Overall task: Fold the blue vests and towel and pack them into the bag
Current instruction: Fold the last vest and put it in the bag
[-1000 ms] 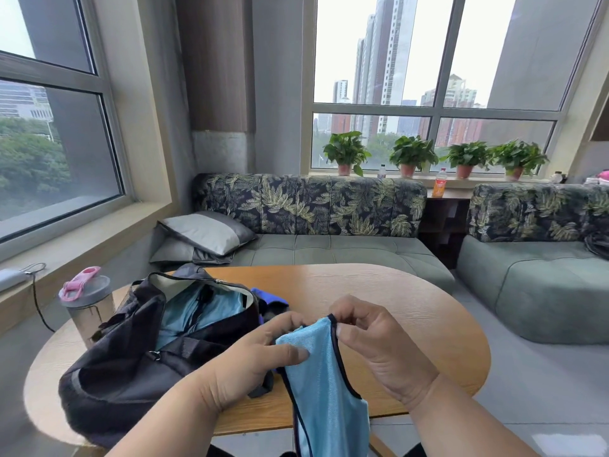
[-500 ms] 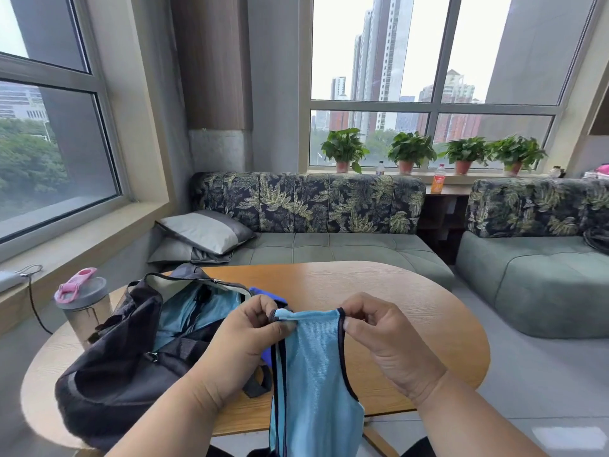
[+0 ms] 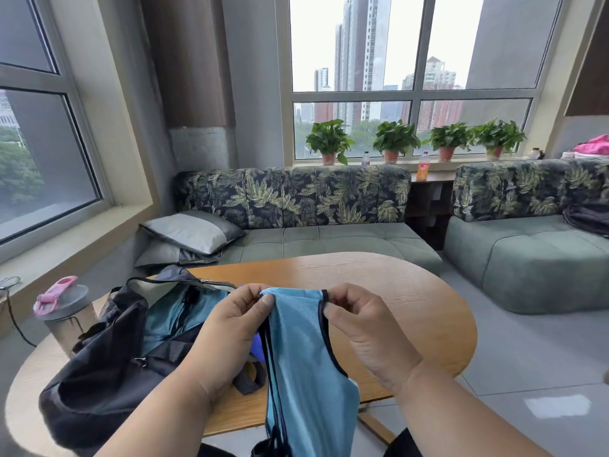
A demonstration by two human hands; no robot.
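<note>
Two hands (image 3: pixel 296 328) pinch one blue vest (image 3: pixel 303 357).

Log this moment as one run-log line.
left hand: pinches vest strap | right hand: pinches same strap | blue vest: hanging, unfolded | bag: open

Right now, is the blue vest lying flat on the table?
No, both hands, left hand and right hand, pinch the blue vest by its top edge, so it hangs down in front of the table.
</note>
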